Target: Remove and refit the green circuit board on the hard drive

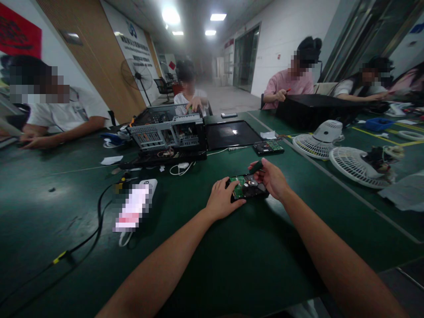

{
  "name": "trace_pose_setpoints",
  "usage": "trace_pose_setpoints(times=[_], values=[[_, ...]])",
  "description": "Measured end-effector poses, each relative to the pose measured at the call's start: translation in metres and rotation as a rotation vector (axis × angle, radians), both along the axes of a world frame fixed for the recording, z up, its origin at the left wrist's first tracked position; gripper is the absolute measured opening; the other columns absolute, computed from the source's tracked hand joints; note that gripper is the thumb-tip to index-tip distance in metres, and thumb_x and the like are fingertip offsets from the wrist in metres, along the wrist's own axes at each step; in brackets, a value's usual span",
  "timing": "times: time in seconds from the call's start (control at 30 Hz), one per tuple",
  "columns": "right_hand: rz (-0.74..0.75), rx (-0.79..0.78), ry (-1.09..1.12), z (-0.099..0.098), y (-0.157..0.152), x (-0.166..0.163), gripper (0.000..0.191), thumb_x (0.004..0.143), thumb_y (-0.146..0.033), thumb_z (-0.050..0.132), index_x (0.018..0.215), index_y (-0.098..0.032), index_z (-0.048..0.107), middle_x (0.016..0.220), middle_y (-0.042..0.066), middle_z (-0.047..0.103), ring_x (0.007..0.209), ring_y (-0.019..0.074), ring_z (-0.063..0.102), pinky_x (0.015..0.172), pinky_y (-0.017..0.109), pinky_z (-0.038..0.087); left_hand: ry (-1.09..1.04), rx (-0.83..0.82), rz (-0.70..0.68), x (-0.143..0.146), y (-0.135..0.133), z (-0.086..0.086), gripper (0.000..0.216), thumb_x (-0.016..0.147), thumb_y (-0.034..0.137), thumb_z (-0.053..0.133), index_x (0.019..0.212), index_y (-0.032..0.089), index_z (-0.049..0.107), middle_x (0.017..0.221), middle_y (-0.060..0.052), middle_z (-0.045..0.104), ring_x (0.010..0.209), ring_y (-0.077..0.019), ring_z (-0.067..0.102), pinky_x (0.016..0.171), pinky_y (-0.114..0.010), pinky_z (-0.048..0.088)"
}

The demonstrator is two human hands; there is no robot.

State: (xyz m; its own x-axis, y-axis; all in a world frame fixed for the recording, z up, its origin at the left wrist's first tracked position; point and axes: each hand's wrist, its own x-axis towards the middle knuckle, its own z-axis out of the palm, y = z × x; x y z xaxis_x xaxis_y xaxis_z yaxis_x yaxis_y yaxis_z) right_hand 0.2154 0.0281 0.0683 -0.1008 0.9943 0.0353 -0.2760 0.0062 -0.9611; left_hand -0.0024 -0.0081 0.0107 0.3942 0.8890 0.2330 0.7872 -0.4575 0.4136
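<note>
My left hand [220, 197] spans left end of black hard drive [254, 191], thumb along near side. My right hand [273, 179], at drive's right end, wraps dark tool handle [256, 167]. Drive lies on green tabletop [238, 256], broad room between it and near edge. Phone [141, 201] well apart, left; computer case [152, 137] beyond; white fan parts [351, 167] right.

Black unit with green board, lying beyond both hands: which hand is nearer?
Right. The right hand is on the near side of the black unit; the left hand is farther off, toward the left. Neither touches it.
</note>
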Motion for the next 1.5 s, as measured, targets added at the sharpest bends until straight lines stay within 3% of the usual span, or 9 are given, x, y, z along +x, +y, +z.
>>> trace_pose_setpoints(times=[0.27,0.43,0.7,0.93,1.2,1.37,1.5], values=[[-0.066,0.056,-0.095,-0.002,0.003,0.006,0.037,0.084,-0.055,0.067,0.08,-0.019,0.072,0.077,0.004,0.069,0.058,0.013,0.052,0.049,0.026,0.035,0.002,-0.009,0.003,-0.001,0.0,0.001,0.074,0.084,0.068,0.066,0.146,0.032,0.047,0.156,-0.011,0.036,0.142,-0.0372,0.036,0.118,-0.056,0.031],[-0.067,0.091,-0.124,-0.002,0.002,0.008,0.031,0.085,-0.049,0.066,0.081,-0.019,0.073,0.091,0.006,0.073,0.058,0.0121,0.052,0.049,0.026,0.036,0.001,-0.005,0.001,-0.001,-0.001,0.002,0.075,0.084,0.067,0.066,0.147,0.032,0.046,0.155,-0.01,0.037,0.142,-0.0371,0.037,0.117,-0.056,0.032],[-0.126,0.187,-0.186,-0.002,0.003,0.008,0.028,0.087,-0.046,0.063,0.085,-0.02,0.075,0.091,0.005,0.073,0.053,0.0095,0.047,0.045,0.025,0.031,0.004,0.0,0.004,0.0,0.0,0.0,0.074,0.085,0.067,0.066,0.147,0.032,0.046,0.156,-0.01,0.036,0.142,-0.0367,0.037,0.117,-0.056,0.032],[-0.081,0.145,-0.165,0.003,-0.002,0.009,0.027,0.085,-0.046,0.065,0.084,-0.02,0.07,0.101,0.007,0.075,0.049,0.0073,0.046,0.042,0.023,0.027,0.01,-0.003,0.003,0.0,-0.001,0.001,0.074,0.085,0.068,0.065,0.147,0.032,0.046,0.156,-0.011,0.037,0.142,-0.0368,0.037,0.117,-0.055,0.033],[-0.027,0.075,-0.102,0.006,-0.005,0.006,0.032,0.087,-0.048,0.066,0.097,-0.02,0.076,0.09,0.005,0.072,0.049,0.0085,0.046,0.039,0.024,0.024,-0.001,-0.004,0.0,-0.001,-0.001,0.001,0.073,0.085,0.066,0.066,0.146,0.032,0.047,0.156,-0.011,0.036,0.142,-0.0369,0.037,0.117,-0.056,0.032],[0.031,0.003,-0.05,0.007,-0.005,0.006,0.036,0.088,-0.052,0.065,0.089,-0.018,0.075,0.052,0.0,0.053,0.045,0.0109,0.044,0.041,0.025,0.03,0.007,-0.009,-0.002,-0.001,0.0,0.001,0.074,0.085,0.067,0.065,0.147,0.031,0.046,0.156,-0.011,0.036,0.142,-0.0374,0.037,0.117,-0.056,0.032],[0.076,-0.053,-0.012,0.01,-0.006,0.005,0.038,0.089,-0.054,0.064,0.091,-0.017,0.074,0.061,0.003,0.062,0.052,0.0123,0.052,0.044,0.024,0.037,0.012,-0.002,0.001,0.0,0.0,0.0,0.074,0.085,0.068,0.064,0.147,0.031,0.046,0.156,-0.012,0.036,0.141,-0.038,0.037,0.116,-0.057,0.032]])
